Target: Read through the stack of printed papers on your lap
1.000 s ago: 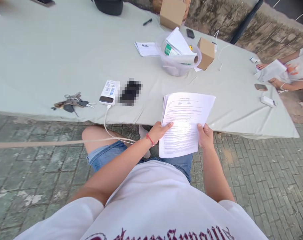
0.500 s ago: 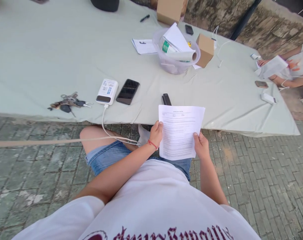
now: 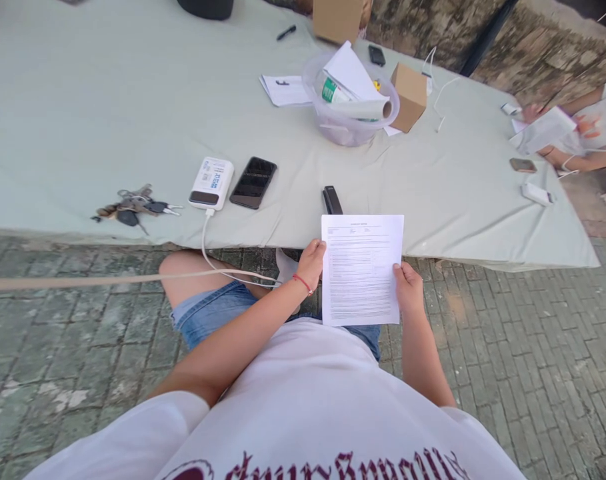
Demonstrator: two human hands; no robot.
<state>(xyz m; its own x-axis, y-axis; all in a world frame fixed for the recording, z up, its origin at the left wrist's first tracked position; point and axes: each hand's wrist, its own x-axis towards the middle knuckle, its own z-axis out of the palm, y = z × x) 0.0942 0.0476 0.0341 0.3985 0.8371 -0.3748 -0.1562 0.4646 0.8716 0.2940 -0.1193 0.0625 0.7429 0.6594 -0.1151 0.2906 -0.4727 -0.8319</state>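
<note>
Two bare hands hold a printed paper (image 3: pixel 361 280) above the lap, at the near edge of the pale, cloth-covered surface (image 3: pixel 133 107). The grip of the left hand (image 3: pixel 311 267) pinches the paper's left edge fairly high; the grip of the right hand (image 3: pixel 409 287) pinches the right edge slightly lower. With only the sides pinched, the paper could slip or skew if one thumb eases, buckle if the hands press inward, or have its free corners lifted by a breeze outdoors. The paper is white, flat and square to the view, with a small heading, close rows of dark print and a faint box toward the right. The words are too small to read. Just beyond its top edge lies a slim black object (image 3: pixel 332 200), perhaps a stapler.
</note>
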